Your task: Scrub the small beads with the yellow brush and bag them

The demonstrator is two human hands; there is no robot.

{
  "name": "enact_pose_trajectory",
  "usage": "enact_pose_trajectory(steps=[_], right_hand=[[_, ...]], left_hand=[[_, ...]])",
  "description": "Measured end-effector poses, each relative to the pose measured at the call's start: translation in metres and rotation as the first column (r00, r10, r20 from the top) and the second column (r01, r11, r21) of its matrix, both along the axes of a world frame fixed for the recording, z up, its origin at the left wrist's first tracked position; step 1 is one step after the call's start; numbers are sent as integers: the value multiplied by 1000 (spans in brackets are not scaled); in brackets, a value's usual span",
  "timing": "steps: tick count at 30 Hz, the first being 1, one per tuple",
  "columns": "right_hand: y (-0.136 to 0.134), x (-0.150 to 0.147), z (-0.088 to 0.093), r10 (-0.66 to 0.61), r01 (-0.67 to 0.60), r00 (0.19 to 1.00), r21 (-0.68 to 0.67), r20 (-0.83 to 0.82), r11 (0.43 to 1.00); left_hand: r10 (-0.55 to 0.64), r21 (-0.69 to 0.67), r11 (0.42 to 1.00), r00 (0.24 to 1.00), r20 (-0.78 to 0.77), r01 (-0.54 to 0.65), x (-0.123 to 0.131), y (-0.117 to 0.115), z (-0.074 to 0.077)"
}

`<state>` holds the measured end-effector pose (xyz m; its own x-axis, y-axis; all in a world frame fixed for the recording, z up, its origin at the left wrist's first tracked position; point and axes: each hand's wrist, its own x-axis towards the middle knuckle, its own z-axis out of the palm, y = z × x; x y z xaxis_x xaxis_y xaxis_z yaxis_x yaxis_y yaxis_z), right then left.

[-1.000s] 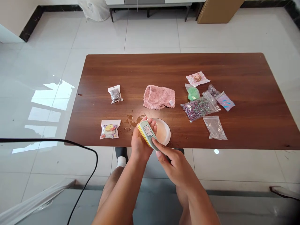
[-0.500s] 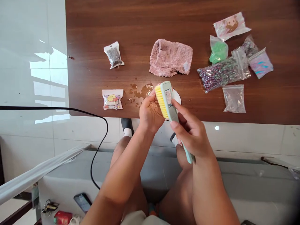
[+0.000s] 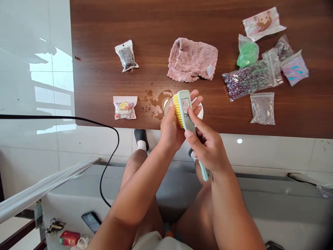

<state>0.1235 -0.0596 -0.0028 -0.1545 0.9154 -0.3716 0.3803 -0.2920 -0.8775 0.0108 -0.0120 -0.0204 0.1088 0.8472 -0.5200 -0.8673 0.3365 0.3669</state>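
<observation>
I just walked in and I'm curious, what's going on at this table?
The right hand grips a pale green scrubbing brush with yellow bristles, which face the left hand and touch it. Both are over a white dish on a wooden table. Spilled liquid lies beside the dish, near a pink towel and a plastic bag of beads.

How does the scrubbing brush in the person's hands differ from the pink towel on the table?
The scrubbing brush is pale green with yellow bristles; the pink towel is fluffy, with a small pale tag. The brush is gripped by the right hand, its bristles against the left hand; the towel lies untouched on the wooden table. The brush keeps a straight, rigid shape; the towel is loosely crumpled.
</observation>
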Motion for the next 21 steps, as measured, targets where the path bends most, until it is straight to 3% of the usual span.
enact_pose_trajectory(steps=[7, 14, 16, 21], right_hand=[[-4, 1, 1, 198, -199, 980, 3, 31, 980], [-1, -2, -2, 57, -101, 971, 183, 232, 978], [-1, -1, -1, 59, -84, 983, 141, 175, 986], [-5, 1, 3, -30, 23, 978, -38, -206, 999]], left_hand=[[144, -144, 980, 989, 17, -140, -13, 12, -4], [64, -59, 996, 998, -26, -66, -1, 5, 3], [78, -65, 995, 997, -24, -79, -1, 6, 1], [87, -164, 983, 996, 18, -83, -8, 12, -9]])
